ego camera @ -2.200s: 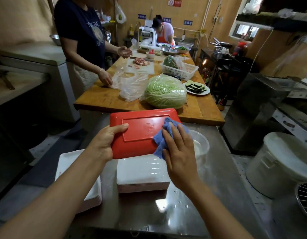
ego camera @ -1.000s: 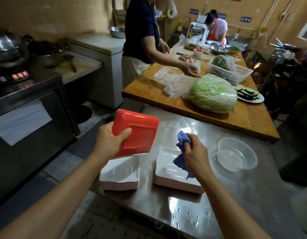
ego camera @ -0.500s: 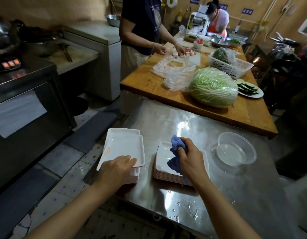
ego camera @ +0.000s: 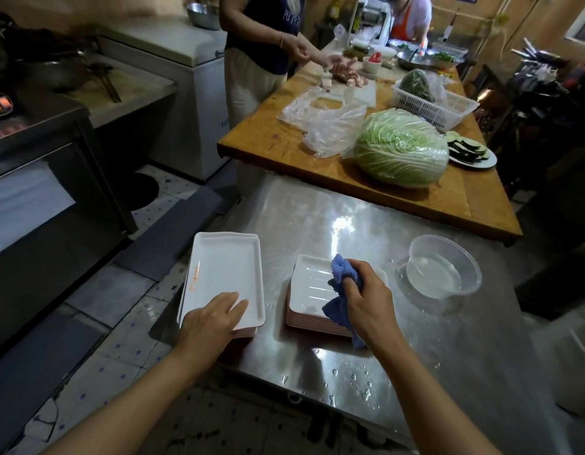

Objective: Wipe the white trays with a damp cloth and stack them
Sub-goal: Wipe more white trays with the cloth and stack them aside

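White tray [ego camera: 223, 274] bears unreadable orange print.

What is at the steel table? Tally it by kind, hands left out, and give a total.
White tray stacks: 2
Blue cloth: 1
Clear bowl: 1
Total: 4

Dim, warm kitchen light; glare on the steel table [ego camera: 343, 224] (edges bend, corners dark).
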`<move>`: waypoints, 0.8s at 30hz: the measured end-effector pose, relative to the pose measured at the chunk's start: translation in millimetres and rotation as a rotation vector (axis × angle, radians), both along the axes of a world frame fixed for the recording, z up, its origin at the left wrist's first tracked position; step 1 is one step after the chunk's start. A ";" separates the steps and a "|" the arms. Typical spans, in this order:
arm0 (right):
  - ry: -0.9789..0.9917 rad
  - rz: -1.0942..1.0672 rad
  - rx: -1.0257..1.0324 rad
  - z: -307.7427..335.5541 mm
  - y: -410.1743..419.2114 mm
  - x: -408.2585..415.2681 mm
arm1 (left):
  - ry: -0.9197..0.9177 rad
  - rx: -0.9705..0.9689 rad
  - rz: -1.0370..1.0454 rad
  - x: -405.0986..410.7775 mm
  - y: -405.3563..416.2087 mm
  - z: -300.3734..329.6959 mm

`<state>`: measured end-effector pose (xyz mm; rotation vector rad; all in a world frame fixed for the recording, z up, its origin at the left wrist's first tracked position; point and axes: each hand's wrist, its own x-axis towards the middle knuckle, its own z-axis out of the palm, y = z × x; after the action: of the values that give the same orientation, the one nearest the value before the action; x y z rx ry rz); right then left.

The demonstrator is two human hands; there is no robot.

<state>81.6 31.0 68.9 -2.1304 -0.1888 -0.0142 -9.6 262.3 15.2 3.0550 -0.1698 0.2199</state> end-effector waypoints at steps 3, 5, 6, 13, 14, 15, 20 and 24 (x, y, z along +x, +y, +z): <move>0.002 -0.006 0.014 -1.3 -3.5 -0.9 | 0.110 -0.066 0.081 3.9 2.4 -5.8; 0.017 -0.012 0.024 -2.4 -5.5 -0.8 | 0.190 -0.011 0.132 6.7 5.5 -12.3; 0.023 -0.015 0.030 -2.9 -6.6 -0.7 | 0.227 0.033 0.136 7.5 6.8 -13.8; 0.028 -0.062 0.061 -4.0 -27.6 -2.4 | 0.111 -0.085 0.182 34.2 -23.5 -12.6; 0.028 -0.073 0.066 -3.6 -32.1 -2.9 | 0.061 -0.180 0.173 43.1 -35.1 -10.1; 0.025 -0.086 0.071 -3.3 -37.0 -3.1 | 0.028 -0.278 0.179 52.5 -47.5 -7.7; 0.026 -0.150 0.078 -6.2 -62.7 -1.8 | 0.227 -0.477 0.381 94.6 -88.9 -14.3; 0.051 -0.201 0.087 -10.5 -78.0 -0.5 | 0.335 -0.515 0.458 115.0 -87.6 -28.5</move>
<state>81.0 -47.0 58.4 -2.0530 0.0550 -0.0844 105.3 174.7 -13.3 2.5179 0.5237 -0.1987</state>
